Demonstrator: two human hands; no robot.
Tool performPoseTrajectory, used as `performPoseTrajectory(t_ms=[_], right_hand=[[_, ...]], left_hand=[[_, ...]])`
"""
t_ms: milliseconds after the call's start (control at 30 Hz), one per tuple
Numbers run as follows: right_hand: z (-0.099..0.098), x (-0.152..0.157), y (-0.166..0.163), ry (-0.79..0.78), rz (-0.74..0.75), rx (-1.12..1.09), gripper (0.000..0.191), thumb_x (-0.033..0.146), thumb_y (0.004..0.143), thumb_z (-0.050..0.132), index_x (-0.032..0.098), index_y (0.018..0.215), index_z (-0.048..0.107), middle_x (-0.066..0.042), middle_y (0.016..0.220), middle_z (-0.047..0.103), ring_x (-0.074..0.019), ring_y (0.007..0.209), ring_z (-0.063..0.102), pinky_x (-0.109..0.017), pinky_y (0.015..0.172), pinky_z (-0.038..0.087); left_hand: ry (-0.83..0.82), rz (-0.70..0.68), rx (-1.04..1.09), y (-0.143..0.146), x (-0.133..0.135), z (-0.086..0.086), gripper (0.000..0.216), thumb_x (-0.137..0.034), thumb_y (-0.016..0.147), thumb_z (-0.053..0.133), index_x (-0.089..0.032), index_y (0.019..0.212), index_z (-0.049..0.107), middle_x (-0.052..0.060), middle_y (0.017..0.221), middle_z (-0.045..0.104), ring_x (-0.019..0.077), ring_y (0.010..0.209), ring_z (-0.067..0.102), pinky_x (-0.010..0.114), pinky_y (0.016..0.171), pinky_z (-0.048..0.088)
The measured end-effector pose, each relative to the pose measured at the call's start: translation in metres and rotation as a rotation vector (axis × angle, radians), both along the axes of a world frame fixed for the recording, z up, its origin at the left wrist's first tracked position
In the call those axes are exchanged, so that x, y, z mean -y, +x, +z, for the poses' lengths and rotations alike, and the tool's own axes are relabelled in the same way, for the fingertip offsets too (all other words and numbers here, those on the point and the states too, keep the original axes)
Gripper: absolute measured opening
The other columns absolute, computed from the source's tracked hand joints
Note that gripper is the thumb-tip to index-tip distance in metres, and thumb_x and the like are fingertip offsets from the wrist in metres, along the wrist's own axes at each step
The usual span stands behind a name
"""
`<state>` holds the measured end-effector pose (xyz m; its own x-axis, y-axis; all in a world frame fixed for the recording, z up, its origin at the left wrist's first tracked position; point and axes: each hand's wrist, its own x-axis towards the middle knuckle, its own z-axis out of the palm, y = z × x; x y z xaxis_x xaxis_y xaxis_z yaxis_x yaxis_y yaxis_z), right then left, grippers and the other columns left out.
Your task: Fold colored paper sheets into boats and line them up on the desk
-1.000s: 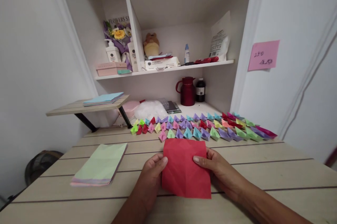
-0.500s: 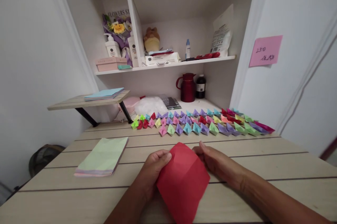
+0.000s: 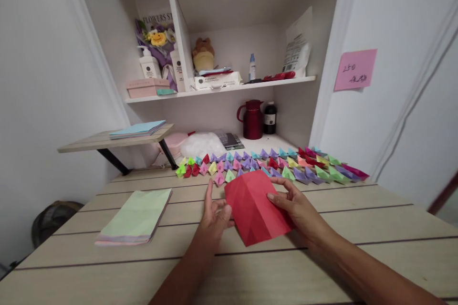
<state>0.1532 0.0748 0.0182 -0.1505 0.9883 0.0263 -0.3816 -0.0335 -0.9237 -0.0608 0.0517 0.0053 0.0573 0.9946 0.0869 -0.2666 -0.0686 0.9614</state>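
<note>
I hold a creased red paper sheet [image 3: 255, 205] just above the wooden desk [image 3: 358, 228]. My right hand [image 3: 291, 207] grips its right edge, thumb on top and fingers beneath. My left hand [image 3: 214, 212] pinches the sheet's left edge with the thumb, while its index finger points up and away. The sheet is tilted, with one corner toward me. Behind it lie rows of several small folded paper boats [image 3: 272, 164] in many colours.
A stack of pastel paper sheets [image 3: 136, 216] lies at the left of the desk. A raised wooden shelf [image 3: 107, 140] bears blue paper. At the back stand a red jug [image 3: 252, 121], a dark bottle [image 3: 270, 118] and a plastic bag [image 3: 202, 144]. A pink note [image 3: 355, 69] sticks to the right wall.
The red sheet has been turned and lifted away from me, from a square held flat to a tilted diamond. My left index finger has stretched out.
</note>
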Motion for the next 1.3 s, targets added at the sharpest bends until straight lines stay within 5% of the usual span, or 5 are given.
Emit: performPoseTrajectory(t_ms=[133,333,433,667,1300], right_hand=[[-0.001,0.004,-0.004,0.108,0.007,0.064,0.06,0.037,0.073,0.075,0.033,0.124,0.045,0.005,0.068,0.066,-0.0169,0.061,0.062,-0.027,0.058,0.047],[-0.006,0.008,-0.009,0.294,0.018,0.271,0.018,0.034,0.078,0.069,0.025,0.091,0.063,0.0,0.087,0.062,-0.0158,0.071,0.054,-0.025,0.061,0.042],[-0.008,0.007,-0.01,0.327,0.037,0.352,0.017,0.03,0.077,0.069,0.026,0.093,0.065,0.0,0.089,0.061,-0.0175,0.076,0.054,-0.026,0.066,0.044],[-0.009,0.005,-0.01,0.355,0.058,0.4,0.035,0.021,0.073,0.068,0.027,0.107,0.061,-0.002,0.102,0.061,-0.0201,0.087,0.057,-0.028,0.072,0.047],[0.001,0.005,-0.004,0.701,-0.149,0.798,0.015,0.021,0.083,0.058,0.022,0.094,0.067,-0.005,0.093,0.068,-0.0222,0.087,0.062,-0.034,0.08,0.047]], left_hand=[[0.07,-0.035,0.031,0.003,0.0,-0.003,0.11,-0.039,0.063,0.082,-0.034,0.149,0.013,0.009,0.117,0.062,0.0208,0.09,0.066,0.034,0.085,0.049],[0.008,-0.005,-0.002,0.002,0.006,0.01,0.072,-0.032,0.061,0.081,-0.02,0.128,0.056,0.012,0.12,0.065,0.0265,0.107,0.061,0.031,0.088,0.048],[0.007,0.033,-0.075,-0.001,0.007,0.013,0.057,-0.028,0.061,0.081,-0.019,0.115,0.065,0.009,0.118,0.067,0.0256,0.105,0.062,0.031,0.087,0.049],[-0.008,0.039,-0.025,0.005,0.01,0.011,0.057,-0.025,0.061,0.08,-0.018,0.115,0.063,0.01,0.114,0.068,0.0269,0.102,0.063,0.032,0.082,0.052],[0.23,0.236,-0.5,-0.003,0.011,0.017,0.037,-0.021,0.069,0.066,-0.019,0.106,0.068,0.007,0.101,0.064,0.02,0.09,0.063,0.031,0.08,0.051]])
